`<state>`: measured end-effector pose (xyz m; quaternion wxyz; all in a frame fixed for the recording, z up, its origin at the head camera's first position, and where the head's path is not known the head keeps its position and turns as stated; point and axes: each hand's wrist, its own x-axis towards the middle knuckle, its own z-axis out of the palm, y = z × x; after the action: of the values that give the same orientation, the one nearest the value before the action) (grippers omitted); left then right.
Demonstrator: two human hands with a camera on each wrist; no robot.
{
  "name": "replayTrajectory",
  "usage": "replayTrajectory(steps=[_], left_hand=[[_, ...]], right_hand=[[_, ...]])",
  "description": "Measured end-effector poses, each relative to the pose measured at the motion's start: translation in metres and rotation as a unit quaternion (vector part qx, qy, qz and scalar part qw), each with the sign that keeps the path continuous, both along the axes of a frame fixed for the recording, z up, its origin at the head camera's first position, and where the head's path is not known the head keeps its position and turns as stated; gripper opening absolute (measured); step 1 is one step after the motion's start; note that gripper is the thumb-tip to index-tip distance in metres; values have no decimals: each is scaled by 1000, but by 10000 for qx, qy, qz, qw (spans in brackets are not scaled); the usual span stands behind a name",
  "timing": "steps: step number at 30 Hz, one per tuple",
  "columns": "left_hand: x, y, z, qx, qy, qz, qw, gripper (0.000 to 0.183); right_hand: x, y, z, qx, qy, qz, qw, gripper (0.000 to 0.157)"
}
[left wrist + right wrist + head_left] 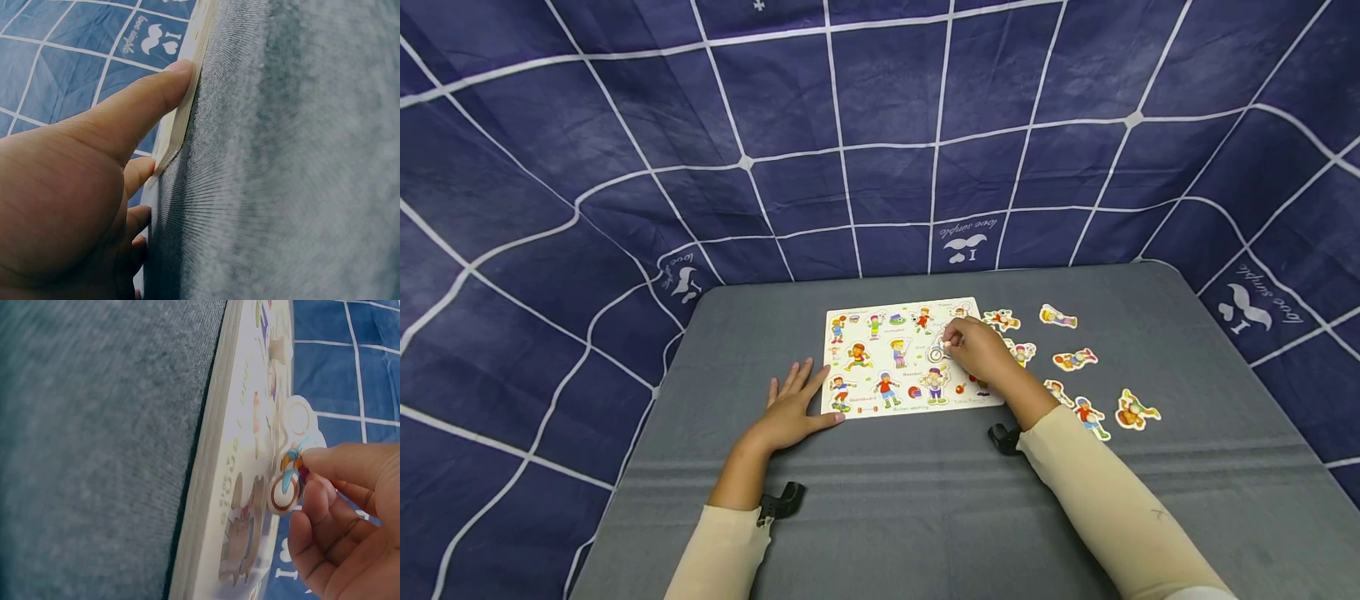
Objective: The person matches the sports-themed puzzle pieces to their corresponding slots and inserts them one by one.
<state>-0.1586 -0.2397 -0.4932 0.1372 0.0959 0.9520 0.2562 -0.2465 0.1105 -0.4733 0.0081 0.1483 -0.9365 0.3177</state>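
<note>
A wooden puzzle board [882, 362] printed with children playing sports lies on the grey table. My left hand [790, 415] rests at the board's left side with fingers spread; its thumb [159, 94] lies on the board's edge. Over the right part of the board, my right hand [981, 350] pinches a puzzle piece [297, 420] showing a cyclist between thumb and fingertips. That piece is tilted up against the board's face; whether it sits in a recess, I cannot tell. In the right wrist view, a slot [240, 544] near the board's front edge shows a bare figure outline.
Several loose figure pieces lie right of the board, among them a pink-and-yellow figure [1058, 317], a red one [1075, 359] and a yellow-green one [1137, 410]. Others are partly behind my right arm. A blue gridded cloth [887, 192] hangs behind and beside the table [895, 500].
</note>
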Motion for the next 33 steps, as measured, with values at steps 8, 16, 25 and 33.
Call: replayTrajectory(steps=[8, 16, 25, 33], left_hand=[[0, 1, 0, 4, -6, 9, 10000, 96], [0, 1, -1, -32, 15, 23, 10000, 96], [-1, 0, -1, -22, 44, 22, 10000, 97], [0, 1, -1, -28, 72, 17, 10000, 98]], right_hand=[[-6, -2, -1, 155, -191, 20, 9997, 5], [-10, -5, -1, 375, -398, 71, 9985, 3], [-12, -9, -2, 571, -644, 33, 9963, 4], [-12, -8, -5, 484, -829, 8, 9954, 7]])
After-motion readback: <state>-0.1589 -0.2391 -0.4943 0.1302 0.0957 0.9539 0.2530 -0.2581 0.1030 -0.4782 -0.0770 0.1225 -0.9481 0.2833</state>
